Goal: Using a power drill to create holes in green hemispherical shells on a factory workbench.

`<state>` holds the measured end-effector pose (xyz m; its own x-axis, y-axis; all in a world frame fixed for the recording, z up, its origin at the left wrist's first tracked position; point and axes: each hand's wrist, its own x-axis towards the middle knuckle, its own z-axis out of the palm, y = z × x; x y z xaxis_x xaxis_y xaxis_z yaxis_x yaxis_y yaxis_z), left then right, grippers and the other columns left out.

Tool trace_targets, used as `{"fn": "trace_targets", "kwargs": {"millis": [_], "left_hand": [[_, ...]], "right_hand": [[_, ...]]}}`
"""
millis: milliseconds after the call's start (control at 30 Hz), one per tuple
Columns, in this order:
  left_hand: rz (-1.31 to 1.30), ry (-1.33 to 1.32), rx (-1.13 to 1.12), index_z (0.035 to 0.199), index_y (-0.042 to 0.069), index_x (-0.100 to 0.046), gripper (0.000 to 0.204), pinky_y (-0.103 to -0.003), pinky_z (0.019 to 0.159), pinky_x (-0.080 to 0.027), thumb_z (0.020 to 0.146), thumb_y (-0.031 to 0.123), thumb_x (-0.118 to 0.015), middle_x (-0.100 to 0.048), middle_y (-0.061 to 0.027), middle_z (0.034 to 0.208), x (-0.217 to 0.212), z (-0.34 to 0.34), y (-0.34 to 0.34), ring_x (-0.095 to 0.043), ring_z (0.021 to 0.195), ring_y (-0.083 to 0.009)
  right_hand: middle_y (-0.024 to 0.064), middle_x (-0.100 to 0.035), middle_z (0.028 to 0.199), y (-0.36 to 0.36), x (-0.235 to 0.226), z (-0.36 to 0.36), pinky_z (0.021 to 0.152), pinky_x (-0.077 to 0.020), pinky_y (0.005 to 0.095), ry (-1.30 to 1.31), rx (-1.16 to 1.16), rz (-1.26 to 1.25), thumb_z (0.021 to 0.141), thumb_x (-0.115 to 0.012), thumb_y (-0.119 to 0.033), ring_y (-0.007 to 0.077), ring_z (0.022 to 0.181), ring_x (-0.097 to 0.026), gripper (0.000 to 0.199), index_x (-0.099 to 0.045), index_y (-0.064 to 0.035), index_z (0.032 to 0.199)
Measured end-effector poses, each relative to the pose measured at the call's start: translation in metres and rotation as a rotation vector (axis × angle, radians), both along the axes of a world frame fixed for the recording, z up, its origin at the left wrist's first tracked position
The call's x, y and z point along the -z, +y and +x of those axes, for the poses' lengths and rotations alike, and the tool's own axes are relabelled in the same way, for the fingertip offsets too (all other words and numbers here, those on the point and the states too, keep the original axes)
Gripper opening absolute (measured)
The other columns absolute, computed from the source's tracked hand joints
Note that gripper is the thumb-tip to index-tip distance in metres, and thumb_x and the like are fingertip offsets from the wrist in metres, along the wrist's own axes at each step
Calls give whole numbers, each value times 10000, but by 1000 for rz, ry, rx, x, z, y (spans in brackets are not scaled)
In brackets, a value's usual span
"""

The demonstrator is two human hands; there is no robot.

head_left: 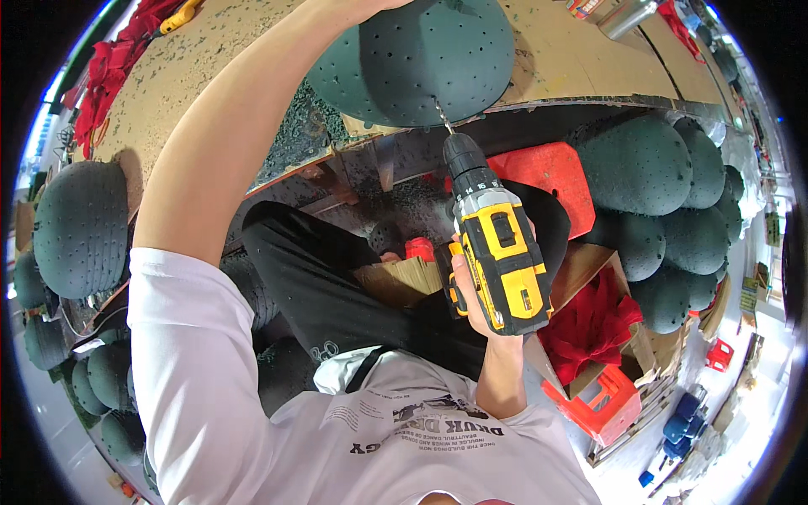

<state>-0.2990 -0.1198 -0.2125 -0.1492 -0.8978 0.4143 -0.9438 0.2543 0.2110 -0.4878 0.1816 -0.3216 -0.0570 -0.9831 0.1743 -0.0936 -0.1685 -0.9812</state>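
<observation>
My right hand is wrapped round the handle of a yellow and black cordless drill. The thin metal bit points away from me, its tip against the near lower part of a dark green, rounded shell. Many small holes dot this shell, and an arm's shadow falls across it. My left arm reaches up and over, with my left hand at the shell's far upper edge. The picture's border cuts off its fingers, so their grip is hidden.
The shell sits at the edge of a brown worktable strewn with green shavings. Similar shells are stacked at right and left. By my legs stand a red stool and a carton holding red cloth.
</observation>
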Motion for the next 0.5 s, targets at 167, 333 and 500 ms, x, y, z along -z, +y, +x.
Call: {"fn": "trace_targets", "kwargs": {"millis": [167,333,500], "left_hand": [[-45,9,22,865,-36,-737,448,-476,823,-550,887,364,-535,-702,-265,891,3,1,-3,-695,886,-420],[-71,33,57,847,-47,-732,443,-476,805,-556,878,354,-545,-697,-274,865,6,3,-6,-698,857,-424],[-78,57,70,831,-52,-729,434,-475,785,-561,872,343,-555,-693,-278,836,9,6,-7,-699,835,-426]], "right_hand": [[112,-694,1054,8,21,-11,845,-545,334,261,62,50,885,-648,38,206,990,-688,311,-609,-2,1191],[105,-558,1263,0,-9,0,953,-506,293,297,52,86,793,-726,16,196,1118,-612,713,-383,-23,1417],[77,-558,1238,-6,-15,13,883,-554,249,-138,97,203,767,-777,31,149,1063,-628,816,-341,-63,1451]]}}
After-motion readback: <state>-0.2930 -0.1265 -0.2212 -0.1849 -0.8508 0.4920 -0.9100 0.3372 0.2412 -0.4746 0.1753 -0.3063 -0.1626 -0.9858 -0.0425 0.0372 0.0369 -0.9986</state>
